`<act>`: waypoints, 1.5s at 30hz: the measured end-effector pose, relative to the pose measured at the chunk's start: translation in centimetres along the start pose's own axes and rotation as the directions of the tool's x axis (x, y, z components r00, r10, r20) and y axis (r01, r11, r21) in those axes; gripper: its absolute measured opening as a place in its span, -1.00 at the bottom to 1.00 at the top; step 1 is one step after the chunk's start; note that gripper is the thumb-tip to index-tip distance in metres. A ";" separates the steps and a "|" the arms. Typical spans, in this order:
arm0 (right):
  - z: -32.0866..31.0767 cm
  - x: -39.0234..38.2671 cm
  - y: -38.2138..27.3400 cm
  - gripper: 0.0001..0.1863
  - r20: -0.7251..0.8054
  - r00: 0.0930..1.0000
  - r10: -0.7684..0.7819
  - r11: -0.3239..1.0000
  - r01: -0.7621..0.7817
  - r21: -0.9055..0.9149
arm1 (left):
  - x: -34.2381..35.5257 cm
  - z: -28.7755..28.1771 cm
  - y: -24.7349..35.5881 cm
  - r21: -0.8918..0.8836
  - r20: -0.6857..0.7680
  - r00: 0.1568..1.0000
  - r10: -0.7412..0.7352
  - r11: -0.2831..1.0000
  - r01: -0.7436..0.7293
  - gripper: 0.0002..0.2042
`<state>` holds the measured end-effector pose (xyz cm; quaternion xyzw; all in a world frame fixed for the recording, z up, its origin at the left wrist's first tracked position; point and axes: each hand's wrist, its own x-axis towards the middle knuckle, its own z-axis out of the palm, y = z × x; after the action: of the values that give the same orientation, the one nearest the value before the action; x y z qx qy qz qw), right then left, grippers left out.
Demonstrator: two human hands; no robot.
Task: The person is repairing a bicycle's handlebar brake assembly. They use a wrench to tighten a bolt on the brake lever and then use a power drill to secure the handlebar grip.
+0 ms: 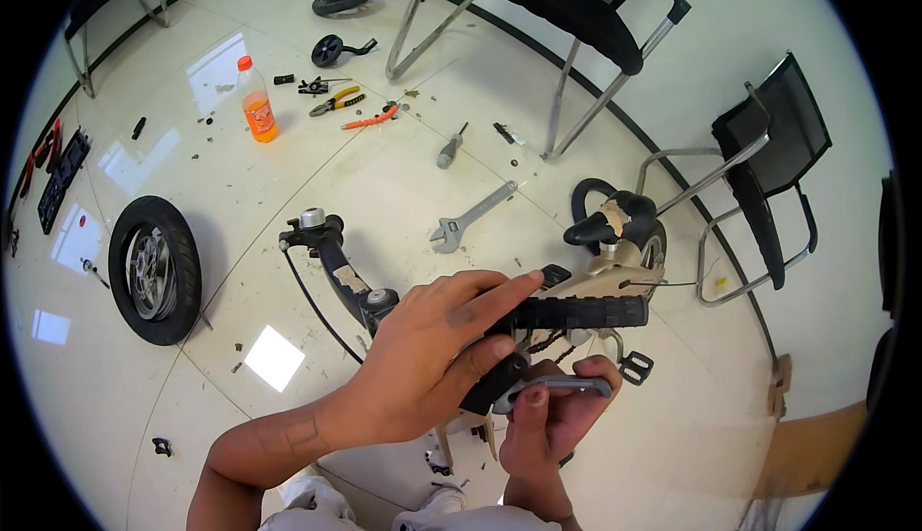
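A small beige bicycle stands in front of me, its black handlebar (346, 277) running across the middle of the view. My left hand (427, 349) wraps over the bar beside the ridged black grip (586, 312), its thumb pressing near a black bracket (497, 382). Just below the grip, my right hand (552, 421) pinches a grey metal brake lever (567, 383) between thumb and fingers. The lever's inner end meets the bracket; whether they are joined I cannot tell. My left hand hides part of the bar.
Loose on the floor lie an adjustable wrench (471, 217), a screwdriver (450, 147), yellow-handled pliers (336, 102) and a wheel (154, 272). An orange drink bottle (257, 108) stands farther back. Chairs (778, 161) line the wall; the bicycle's torn saddle (615, 219) is at right.
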<state>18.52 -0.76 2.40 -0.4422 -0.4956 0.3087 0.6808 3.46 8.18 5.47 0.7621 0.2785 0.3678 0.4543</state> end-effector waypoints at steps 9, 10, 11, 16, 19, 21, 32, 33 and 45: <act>0.7 -1.3 -0.4 -0.34 -0.185 0.976 0.115 0.966 -0.153 -0.207 | -0.7 0.1 -0.6 0.048 -0.056 0.994 0.090 0.995 -0.087 -0.51; 0.7 -1.4 -0.2 -0.32 -0.192 0.976 0.103 0.961 -0.147 -0.233 | -0.9 0.3 -0.7 0.049 -0.064 0.994 0.087 0.995 -0.084 -0.52; 0.7 -1.4 0.0 -0.31 -0.201 0.976 0.081 0.965 -0.127 -0.230 | -1.0 0.5 -0.9 0.056 -0.090 0.989 0.114 0.992 -0.109 -0.53; 1.0 -1.3 0.2 -0.25 -0.123 0.992 0.025 0.989 -0.042 -0.140 | -1.4 1.7 -2.1 -0.080 -0.297 0.914 0.276 0.947 -0.312 -0.45; 0.9 -0.7 0.3 -0.30 -0.054 0.998 -0.030 0.999 0.029 -0.024 | -2.1 1.7 -2.7 -0.184 -0.274 0.901 0.335 0.902 -0.391 -0.43; 0.5 -0.4 0.7 -0.27 0.006 0.993 -0.121 0.991 0.121 -0.049 | -2.7 1.4 -2.8 -0.038 -0.214 0.902 0.376 0.919 -0.392 -0.45; -8.9 -7.5 5.5 -0.64 -0.028 0.996 -0.082 0.943 0.069 -0.324 | -4.5 0.3 -6.0 0.251 -0.130 0.850 0.511 0.846 -0.470 -0.35; -9.9 -9.3 6.0 -0.78 -0.038 0.996 -0.084 0.893 0.058 -0.447 | -4.9 0.2 -6.3 0.231 -0.163 0.828 0.536 0.837 -0.496 -0.30; -10.7 -29.8 13.0 -0.81 0.137 0.825 0.549 0.400 -0.114 -0.910 | -2.1 -0.2 -6.2 0.423 -0.126 0.830 0.544 0.786 -0.451 -0.20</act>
<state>19.38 -24.12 -22.63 -0.7392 -0.6125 0.2318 0.1568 1.52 9.37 -0.71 0.8303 0.1843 0.5046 0.1486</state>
